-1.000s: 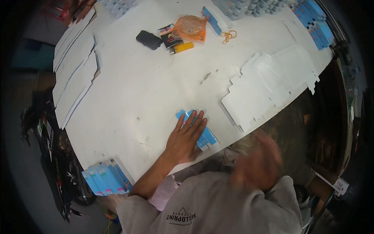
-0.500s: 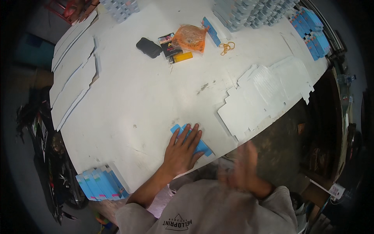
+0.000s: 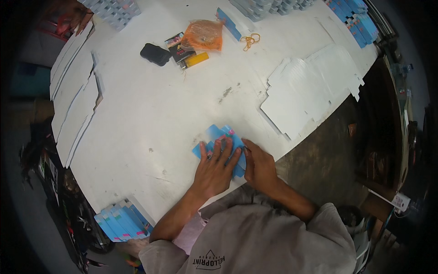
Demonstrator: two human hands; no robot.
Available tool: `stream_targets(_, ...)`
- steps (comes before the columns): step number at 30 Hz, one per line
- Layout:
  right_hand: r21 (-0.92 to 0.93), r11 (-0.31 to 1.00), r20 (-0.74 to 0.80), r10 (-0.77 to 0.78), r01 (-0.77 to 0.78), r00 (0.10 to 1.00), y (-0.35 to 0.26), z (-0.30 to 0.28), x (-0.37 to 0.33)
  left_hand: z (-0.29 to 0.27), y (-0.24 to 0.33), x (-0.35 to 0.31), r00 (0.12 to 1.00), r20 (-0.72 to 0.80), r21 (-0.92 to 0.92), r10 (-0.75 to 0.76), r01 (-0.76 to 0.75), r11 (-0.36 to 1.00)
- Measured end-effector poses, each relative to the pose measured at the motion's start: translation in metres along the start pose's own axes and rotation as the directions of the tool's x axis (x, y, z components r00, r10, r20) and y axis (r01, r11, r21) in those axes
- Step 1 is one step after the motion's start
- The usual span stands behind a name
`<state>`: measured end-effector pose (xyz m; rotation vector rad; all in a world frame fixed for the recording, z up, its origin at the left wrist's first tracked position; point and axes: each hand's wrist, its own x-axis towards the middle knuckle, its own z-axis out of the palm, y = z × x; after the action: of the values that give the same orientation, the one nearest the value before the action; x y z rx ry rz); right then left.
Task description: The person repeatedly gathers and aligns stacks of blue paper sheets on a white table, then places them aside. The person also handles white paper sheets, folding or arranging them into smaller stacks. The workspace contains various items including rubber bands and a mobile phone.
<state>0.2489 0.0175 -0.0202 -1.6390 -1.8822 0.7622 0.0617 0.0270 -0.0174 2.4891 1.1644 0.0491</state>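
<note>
At the table's near edge, my left hand (image 3: 213, 166) lies flat with spread fingers over a blue folded carton (image 3: 213, 132) with a small pink patch. Just right of it, my right hand (image 3: 260, 166) has its fingers curled in, thumb and fingertips closed at the right side of the blue card. The blue pieces overlap under my hands, and I cannot tell how many there are. Much of their surface is hidden by my fingers.
White die-cut sheets (image 3: 301, 91) lie fanned at right, more white sheets (image 3: 75, 105) at left. Blue cartons (image 3: 121, 222) stand near left. Farther back are a black case (image 3: 155, 54), yellow lighter (image 3: 196, 60), orange bag (image 3: 203, 35) and rubber bands (image 3: 249, 41). Another person's hand (image 3: 83, 20) shows far left.
My right hand has come up from beside the table edge to the blue carton. More blue card now shows beyond my left hand, which stays on it. The view has shifted slightly.
</note>
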Motion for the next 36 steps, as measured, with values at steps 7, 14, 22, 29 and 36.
stream_targets(7, -0.535, 0.839, -0.415, -0.163, -0.095, 0.895, 0.013, -0.039, 0.027, -0.019, 0.000, 0.014, 0.993, -0.054, -0.219, 0.100, -0.110, 0.970)
stream_targets(14, -0.200, 0.980, -0.130, -0.043, 0.017, 0.991, 0.018, -0.036, 0.006, 0.009, -0.011, 0.015, 0.984, -0.146, -0.067, 0.101, -0.112, 0.991)
stream_targets(22, 0.062, 0.995, -0.050, 0.085, -0.082, 0.995, 0.006, -0.017, -0.009, -0.002, 0.000, 0.025, 0.989, -0.019, 0.184, 0.148, -0.142, 0.973)
stream_targets(29, -0.100, 0.992, -0.321, -0.099, 0.070, 0.942, 0.053, -0.046, 0.014, -0.008, -0.002, 0.033, 0.979, -0.133, -0.179, 0.153, -0.176, 0.968)
stream_targets(36, -0.250, 0.966, -0.167, -0.116, 0.072, 0.979, 0.031, -0.040, 0.006, 0.016, 0.002, 0.028, 0.936, -0.350, -0.178, 0.038, -0.106, 0.978)
